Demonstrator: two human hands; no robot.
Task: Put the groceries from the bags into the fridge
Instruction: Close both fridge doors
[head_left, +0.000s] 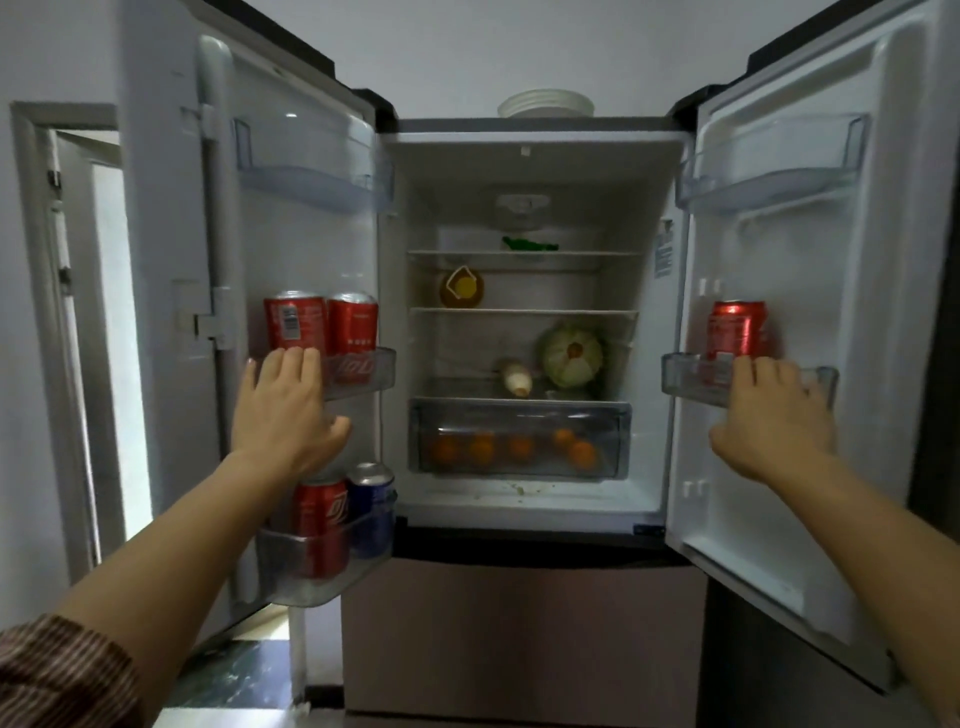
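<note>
The groceries already sit in the fridge (524, 171). Two red cans (322, 325) stand just above the fingertips of the left hand (288, 410), and one red can (736, 327) stands just above those of the right hand (771, 421). Between the hands and farther in are a cabbage (571, 356) and oranges (519, 447) in the drawer (618, 415). No bags are in view.

Each hand is spread and holds nothing. The left lies flat on the front of the left bin (371, 371), thumb splayed beneath. The right rests its fingers on the rim of the right bin (685, 376). Below the left hand, more cans (337, 519) stand in a lower bin (311, 577).

The left door (291, 244) and right door (810, 249) stand wide open, so the step is probably shutting them. The risk lies in the push. Pressing on a bin rather than the door panel could unseat or crack it. A hard swing could topple the upright cans, the lone one most, since it has room to slide. Fingers left on a rim could get pinched.
</note>
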